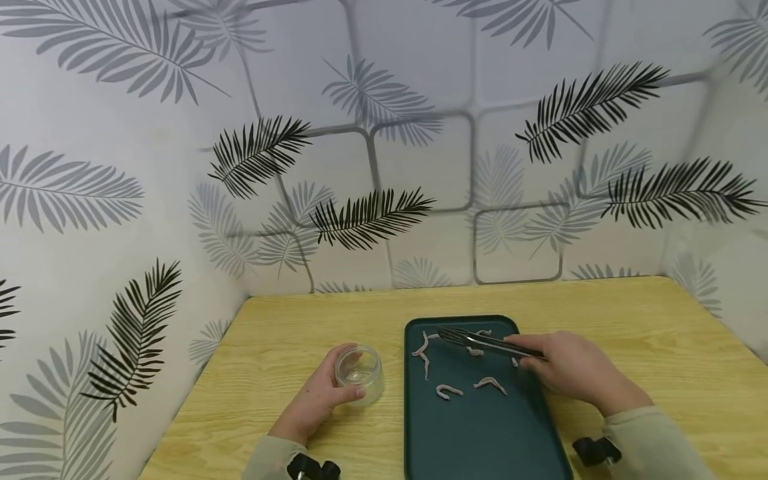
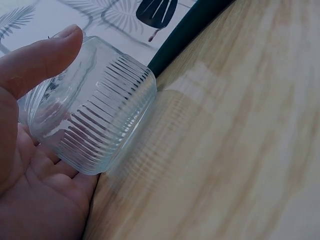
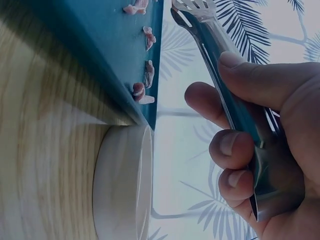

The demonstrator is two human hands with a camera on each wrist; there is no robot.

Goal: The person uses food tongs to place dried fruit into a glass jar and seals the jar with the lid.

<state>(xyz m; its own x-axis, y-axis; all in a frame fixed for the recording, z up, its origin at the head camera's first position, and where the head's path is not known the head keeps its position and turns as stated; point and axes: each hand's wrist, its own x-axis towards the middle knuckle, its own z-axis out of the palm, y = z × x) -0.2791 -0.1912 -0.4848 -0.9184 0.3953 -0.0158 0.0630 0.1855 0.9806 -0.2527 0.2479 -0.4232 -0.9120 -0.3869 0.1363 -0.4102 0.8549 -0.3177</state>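
My left hand (image 1: 321, 395) holds a small clear glass jar (image 1: 367, 380) on the table, left of the tray, thumb at its near side. Ribbed walls show on the jar (image 2: 107, 107) in the left wrist view. My right hand (image 1: 576, 370) grips metal tongs (image 1: 498, 343), their slotted heads over the far part of a dark green tray (image 1: 474, 440). Several thin pinkish-grey strips, such as this curved strip (image 1: 447, 391), lie on the tray. A small strip (image 2: 151, 36) shows at the tongs' tip in the left wrist view; whether it is pinched I cannot tell.
The tray stands on a yellow wood-grain table (image 1: 312, 327). Beside the tray, the right wrist view shows a pale round object (image 3: 117, 185), not seen in the head view. Behind the table rises a wall (image 1: 420, 160) with leaf patterns.
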